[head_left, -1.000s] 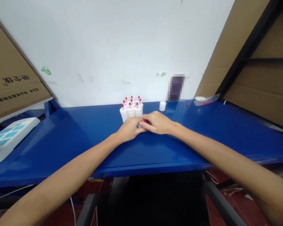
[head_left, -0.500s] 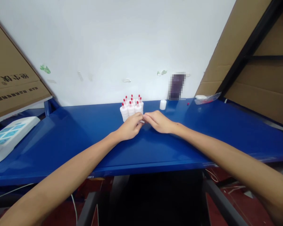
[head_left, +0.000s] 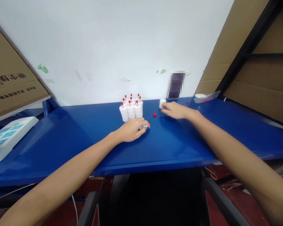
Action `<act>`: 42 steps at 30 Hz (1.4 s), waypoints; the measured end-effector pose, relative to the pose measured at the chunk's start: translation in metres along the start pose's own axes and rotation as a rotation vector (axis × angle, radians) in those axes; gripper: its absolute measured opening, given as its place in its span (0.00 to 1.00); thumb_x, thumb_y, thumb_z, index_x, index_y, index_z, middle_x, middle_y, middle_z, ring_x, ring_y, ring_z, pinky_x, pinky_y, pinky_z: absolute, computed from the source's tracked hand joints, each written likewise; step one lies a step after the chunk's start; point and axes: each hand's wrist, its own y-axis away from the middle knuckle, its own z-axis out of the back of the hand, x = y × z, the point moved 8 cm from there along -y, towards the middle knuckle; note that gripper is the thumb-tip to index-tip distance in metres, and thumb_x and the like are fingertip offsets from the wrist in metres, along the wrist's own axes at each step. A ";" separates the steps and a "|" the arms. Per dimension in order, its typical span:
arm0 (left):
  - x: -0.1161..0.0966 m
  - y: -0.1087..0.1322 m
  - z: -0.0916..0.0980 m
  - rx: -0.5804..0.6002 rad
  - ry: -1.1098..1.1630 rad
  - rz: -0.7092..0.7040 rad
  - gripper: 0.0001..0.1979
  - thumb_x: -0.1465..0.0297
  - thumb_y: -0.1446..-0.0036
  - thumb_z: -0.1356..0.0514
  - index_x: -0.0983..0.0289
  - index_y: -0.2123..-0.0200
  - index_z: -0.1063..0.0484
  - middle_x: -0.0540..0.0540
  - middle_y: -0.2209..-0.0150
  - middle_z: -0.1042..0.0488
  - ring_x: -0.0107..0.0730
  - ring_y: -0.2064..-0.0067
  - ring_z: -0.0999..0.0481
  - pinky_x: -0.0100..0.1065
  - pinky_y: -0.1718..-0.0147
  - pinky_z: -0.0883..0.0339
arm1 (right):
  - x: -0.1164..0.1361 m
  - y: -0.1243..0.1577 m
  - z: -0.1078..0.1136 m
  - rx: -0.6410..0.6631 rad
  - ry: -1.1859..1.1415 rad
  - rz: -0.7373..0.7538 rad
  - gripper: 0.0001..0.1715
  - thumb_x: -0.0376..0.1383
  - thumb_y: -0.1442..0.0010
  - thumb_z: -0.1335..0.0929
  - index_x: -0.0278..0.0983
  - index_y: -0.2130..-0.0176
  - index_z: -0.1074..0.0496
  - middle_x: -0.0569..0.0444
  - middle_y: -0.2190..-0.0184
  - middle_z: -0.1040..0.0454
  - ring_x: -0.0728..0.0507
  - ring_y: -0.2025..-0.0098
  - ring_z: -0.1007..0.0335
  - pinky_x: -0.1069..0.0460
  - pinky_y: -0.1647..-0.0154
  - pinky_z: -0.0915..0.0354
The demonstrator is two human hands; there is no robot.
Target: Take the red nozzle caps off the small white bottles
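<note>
My left hand point(head_left: 133, 129) rests on the blue table with its fingers curled around a small white piece point(head_left: 143, 126). Most of that piece is hidden in the hand, so I cannot tell its kind. Just behind the hand stand several white squeeze bottles point(head_left: 131, 110) with red-tipped nozzles, grouped closely together. To the right, my right hand point(head_left: 175, 110) reaches with slightly parted fingers to a short white cylindrical container point(head_left: 162, 103). Its fingertips are at the container's right side; no grip on it shows. Small red caps point(head_left: 154, 115) lie between the two hands.
At the wall leans a dark phone-like object point(head_left: 174, 94), partly pixelated. A clear plastic bag point(head_left: 207, 98) and a single red bit point(head_left: 187, 102) lie at the back right. A white device with blue panels point(head_left: 9, 135) stands at the left. Cardboard point(head_left: 16, 72) borders the left side.
My right hand has left my left hand and moved right to the white container. The red caps now show on the table. My left hand stays nearly in place, still holding the white piece.
</note>
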 end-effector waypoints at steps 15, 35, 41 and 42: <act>0.002 -0.001 0.001 0.001 0.015 0.030 0.14 0.72 0.34 0.50 0.64 0.56 0.24 0.57 0.60 0.22 0.34 0.62 0.23 0.35 0.60 0.30 | 0.014 -0.006 -0.012 0.031 -0.083 0.093 0.08 0.34 0.39 0.33 0.36 0.60 0.26 0.53 0.73 0.25 0.46 0.70 0.32 0.51 0.66 0.41; 0.004 -0.001 0.000 0.011 0.016 0.032 0.14 0.72 0.33 0.50 0.64 0.55 0.24 0.56 0.59 0.22 0.34 0.61 0.23 0.36 0.59 0.30 | 0.015 -0.010 -0.015 -0.031 -0.082 0.126 0.09 0.37 0.37 0.33 0.36 0.60 0.25 0.54 0.73 0.25 0.46 0.71 0.34 0.51 0.67 0.42; 0.004 0.000 0.000 0.005 0.017 0.029 0.14 0.71 0.33 0.50 0.64 0.55 0.24 0.56 0.59 0.22 0.34 0.61 0.23 0.36 0.59 0.30 | 0.014 -0.009 -0.015 -0.037 -0.065 0.080 0.09 0.38 0.37 0.33 0.37 0.59 0.25 0.53 0.70 0.24 0.46 0.70 0.33 0.51 0.67 0.42; 0.003 -0.001 0.000 0.004 0.019 0.029 0.14 0.72 0.33 0.50 0.64 0.55 0.24 0.56 0.59 0.22 0.34 0.61 0.23 0.36 0.60 0.30 | 0.014 -0.009 -0.015 -0.038 -0.063 0.076 0.09 0.38 0.36 0.33 0.38 0.59 0.25 0.53 0.70 0.24 0.46 0.70 0.33 0.51 0.67 0.42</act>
